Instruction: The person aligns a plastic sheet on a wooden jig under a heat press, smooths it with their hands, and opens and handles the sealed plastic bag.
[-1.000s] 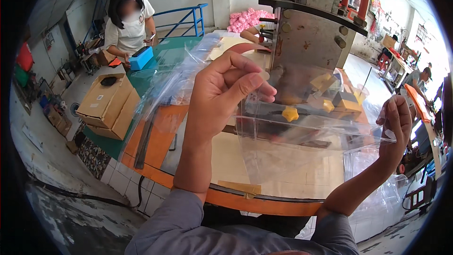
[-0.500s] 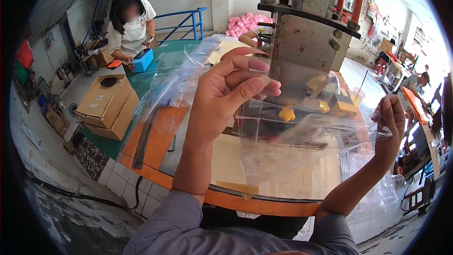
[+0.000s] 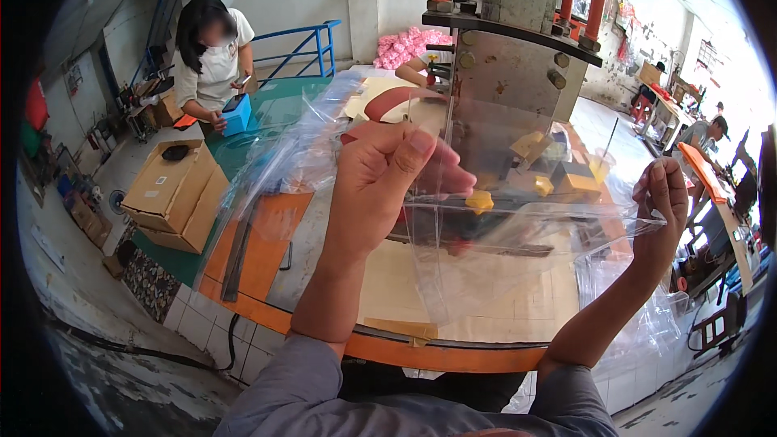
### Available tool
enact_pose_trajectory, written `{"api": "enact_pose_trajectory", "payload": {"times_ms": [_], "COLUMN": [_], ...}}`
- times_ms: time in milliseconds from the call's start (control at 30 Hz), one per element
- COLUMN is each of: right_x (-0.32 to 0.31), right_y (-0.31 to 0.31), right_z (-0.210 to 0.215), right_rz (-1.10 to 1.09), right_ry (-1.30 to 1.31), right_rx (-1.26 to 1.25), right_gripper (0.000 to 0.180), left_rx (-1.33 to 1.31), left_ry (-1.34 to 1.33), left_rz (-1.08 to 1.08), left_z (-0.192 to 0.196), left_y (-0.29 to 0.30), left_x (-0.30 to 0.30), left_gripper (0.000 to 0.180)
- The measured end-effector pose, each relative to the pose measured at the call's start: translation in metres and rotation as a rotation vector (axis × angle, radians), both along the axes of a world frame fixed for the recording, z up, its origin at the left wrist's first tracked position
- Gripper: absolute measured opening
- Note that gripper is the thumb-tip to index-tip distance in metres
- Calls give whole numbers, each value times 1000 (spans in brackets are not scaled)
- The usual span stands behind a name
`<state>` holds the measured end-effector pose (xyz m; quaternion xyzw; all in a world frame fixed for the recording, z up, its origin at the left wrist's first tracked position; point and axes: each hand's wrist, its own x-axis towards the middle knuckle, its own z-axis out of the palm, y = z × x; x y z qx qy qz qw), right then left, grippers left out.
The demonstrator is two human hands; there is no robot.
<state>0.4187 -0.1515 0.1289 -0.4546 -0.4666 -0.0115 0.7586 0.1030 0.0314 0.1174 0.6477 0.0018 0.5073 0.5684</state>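
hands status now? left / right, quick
Left hand: closed, thumb and fingers pinching the clear plastic film at its upper left part.
Right hand: closed, pinching the same film at its right end, held up above the orange-edged table.

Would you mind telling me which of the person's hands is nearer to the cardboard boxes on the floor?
Left. The left hand is held up over the table's near-left part, on the side of the cardboard boxes. The right hand is far across at the right, pinching the clear plastic film.

Your left hand (image 3: 380,186) and right hand (image 3: 664,210) are bare, without gloves, rings or a watch; your forearms are uncovered too, and grey sleeves (image 3: 299,388) are pushed up to your elbows on both arms
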Motion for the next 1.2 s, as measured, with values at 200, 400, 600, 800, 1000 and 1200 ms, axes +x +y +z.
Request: {"api": "enact_pose_trajectory", "payload": {"times_ms": [200,400,600,800,1000,1200], "right_x": [5,6,11,9,10,-2], "right_y": [-3,-2,-2,-1,-1,-3], "right_z": [0,1,-2,0,-2,1], "right_rz": [23,64,33,33,46,112], "right_ry": [18,32,41,39,54,41], "right_rx": [-17,-83,-77,-82,-74,-86], "right_gripper": [20,17,17,15,16,23], "left_rx": [-23,34,-7,11,-16,-44], "left_ry": [27,31,13,-34,-58,-64], "left_rz": [44,96,24,59,51,102], "left_z": [4,3,4,3,3,6], "left_y": [-2,-1,-3,-4,-4,-7], "left_x": [-2,2,1,3,4,4], "left_gripper": [24,15,14,13,14,15]}}
